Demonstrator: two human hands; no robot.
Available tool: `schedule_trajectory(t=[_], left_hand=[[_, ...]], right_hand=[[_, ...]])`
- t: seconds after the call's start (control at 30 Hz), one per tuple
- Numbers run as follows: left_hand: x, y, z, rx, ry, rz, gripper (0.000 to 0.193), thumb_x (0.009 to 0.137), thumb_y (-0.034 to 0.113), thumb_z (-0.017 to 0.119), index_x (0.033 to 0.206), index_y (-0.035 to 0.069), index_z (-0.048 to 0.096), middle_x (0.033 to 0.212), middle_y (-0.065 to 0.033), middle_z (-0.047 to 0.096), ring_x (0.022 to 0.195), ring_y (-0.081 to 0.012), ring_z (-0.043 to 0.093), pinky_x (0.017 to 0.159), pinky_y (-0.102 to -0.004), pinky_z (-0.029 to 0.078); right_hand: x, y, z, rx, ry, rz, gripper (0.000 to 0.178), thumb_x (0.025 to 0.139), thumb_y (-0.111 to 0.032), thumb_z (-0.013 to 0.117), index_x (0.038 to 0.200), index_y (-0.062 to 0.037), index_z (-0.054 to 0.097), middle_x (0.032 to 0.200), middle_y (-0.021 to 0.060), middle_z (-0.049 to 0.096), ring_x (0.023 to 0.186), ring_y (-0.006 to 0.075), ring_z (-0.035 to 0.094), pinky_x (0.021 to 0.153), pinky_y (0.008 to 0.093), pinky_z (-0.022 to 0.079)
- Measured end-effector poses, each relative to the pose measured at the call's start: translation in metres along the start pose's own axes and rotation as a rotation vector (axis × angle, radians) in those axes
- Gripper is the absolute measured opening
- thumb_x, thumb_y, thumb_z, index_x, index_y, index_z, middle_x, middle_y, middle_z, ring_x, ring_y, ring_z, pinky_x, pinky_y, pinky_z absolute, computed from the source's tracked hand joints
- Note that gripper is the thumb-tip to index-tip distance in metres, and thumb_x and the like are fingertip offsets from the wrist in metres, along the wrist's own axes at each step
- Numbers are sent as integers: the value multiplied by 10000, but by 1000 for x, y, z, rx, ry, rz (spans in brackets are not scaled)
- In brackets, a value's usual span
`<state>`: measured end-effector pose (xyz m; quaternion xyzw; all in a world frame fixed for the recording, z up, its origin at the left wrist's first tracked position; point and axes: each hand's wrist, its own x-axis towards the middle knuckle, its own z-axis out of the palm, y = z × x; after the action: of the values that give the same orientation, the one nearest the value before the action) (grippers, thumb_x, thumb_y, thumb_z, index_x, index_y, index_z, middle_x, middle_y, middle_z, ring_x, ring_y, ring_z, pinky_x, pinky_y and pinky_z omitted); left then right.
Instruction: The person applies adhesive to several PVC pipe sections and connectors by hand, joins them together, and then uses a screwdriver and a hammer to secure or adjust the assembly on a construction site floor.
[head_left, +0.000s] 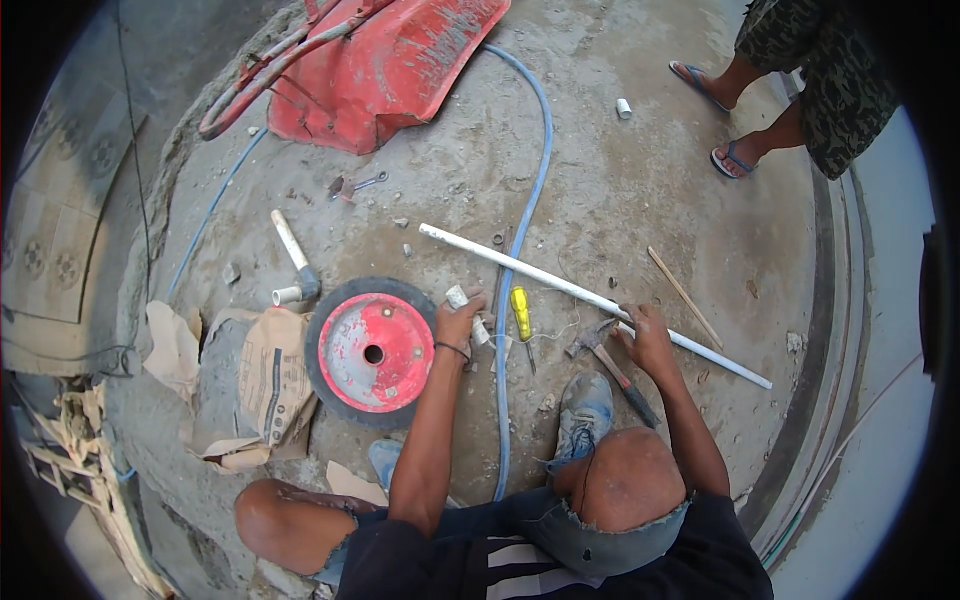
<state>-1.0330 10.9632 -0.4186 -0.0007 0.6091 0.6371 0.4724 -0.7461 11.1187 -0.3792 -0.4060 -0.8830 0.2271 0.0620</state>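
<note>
My left hand, beside the wheel, is closed around a short white pipe piece. Another white bit shows at its fingers; whether the two are one piece I cannot tell. A long white pipe slants across the ground, and my right hand has its fingers closed on it toward the right end. Just below that hand lies a hammer with a dark and red handle. A yellow-handled screwdriver rests between my hands, near a thin, loose wire.
A red-rimmed wheel lies left of my left hand, by a torn paper sack. A blue hose curves past the pipe. Farther off are an overturned red wheelbarrow, a pipe with an elbow, a wooden stick and a person's sandalled feet.
</note>
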Motion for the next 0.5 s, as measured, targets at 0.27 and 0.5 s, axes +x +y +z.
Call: schedule_trajectory(t=[0.27, 0.5], left_hand=[[7, 0, -15, 201, 31, 393, 301, 783, 73, 696, 1063, -10, 625, 776, -38, 638, 636, -93, 582, 571, -215, 457], [14, -3, -19, 165, 192, 386, 294, 802, 79, 681, 1081, 4, 625, 798, -26, 635, 662, -91, 585, 623, -225, 469]], right_hand=[[16, 30, 36, -236, 71, -89, 467, 708, -179, 728, 1142, -103, 573, 996, 129, 566, 983, 320, 529, 798, 400, 467], [24, 17, 29, -147, -4, -50, 411, 727, -283, 709, 1095, -128, 611, 970, 109, 572, 955, 304, 543, 756, 400, 480]])
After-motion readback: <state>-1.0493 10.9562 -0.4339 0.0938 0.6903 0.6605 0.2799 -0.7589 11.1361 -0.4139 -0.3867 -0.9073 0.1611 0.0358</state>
